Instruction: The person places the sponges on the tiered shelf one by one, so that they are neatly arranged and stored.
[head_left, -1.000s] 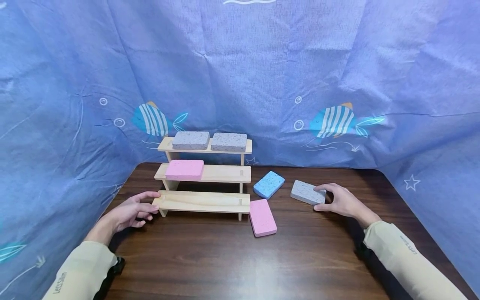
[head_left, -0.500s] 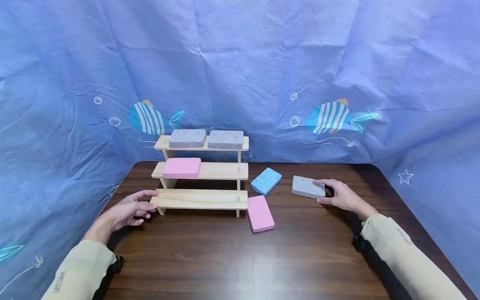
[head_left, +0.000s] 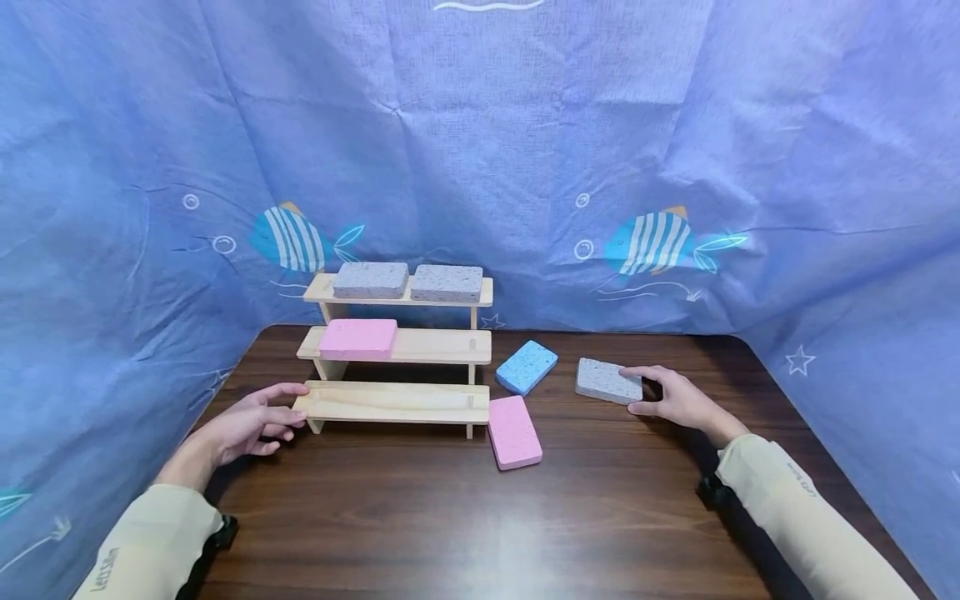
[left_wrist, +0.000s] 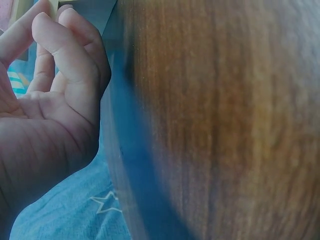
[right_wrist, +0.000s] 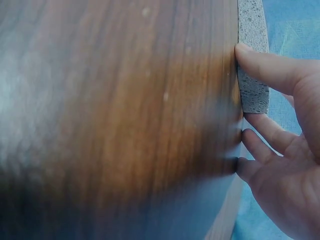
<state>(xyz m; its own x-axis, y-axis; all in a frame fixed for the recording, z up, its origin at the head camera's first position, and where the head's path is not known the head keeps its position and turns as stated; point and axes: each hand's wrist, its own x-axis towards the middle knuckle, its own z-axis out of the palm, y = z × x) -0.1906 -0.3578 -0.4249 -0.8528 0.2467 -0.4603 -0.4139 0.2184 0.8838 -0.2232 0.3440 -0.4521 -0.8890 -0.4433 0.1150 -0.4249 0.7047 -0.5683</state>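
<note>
A three-step wooden display stand (head_left: 442,402) is on the left side of the table in the head view. My left hand (head_left: 251,421) pinches the left end of its lowest step. On the right, my right hand (head_left: 678,400) holds a grey speckled sponge (head_left: 603,379) by its right end, thumb on the near side and fingers behind. That sponge lies flat, at or very near the tabletop; the right wrist view shows the thumb against the sponge's edge (right_wrist: 253,92). Two more grey sponges (head_left: 371,280) sit on the top step, and a pink sponge (head_left: 358,339) on the middle one.
Beside the stand's right side lie a blue sponge (head_left: 527,367) and a second pink sponge (head_left: 515,433), flat on the dark wooden table (head_left: 420,517). A blue fish-patterned cloth (head_left: 480,150) hangs behind and along both sides of the table.
The grey sponge in the right hand has shifted slightly right and turned a little. My left hand stays on the stand. The head view has shifted slightly.
</note>
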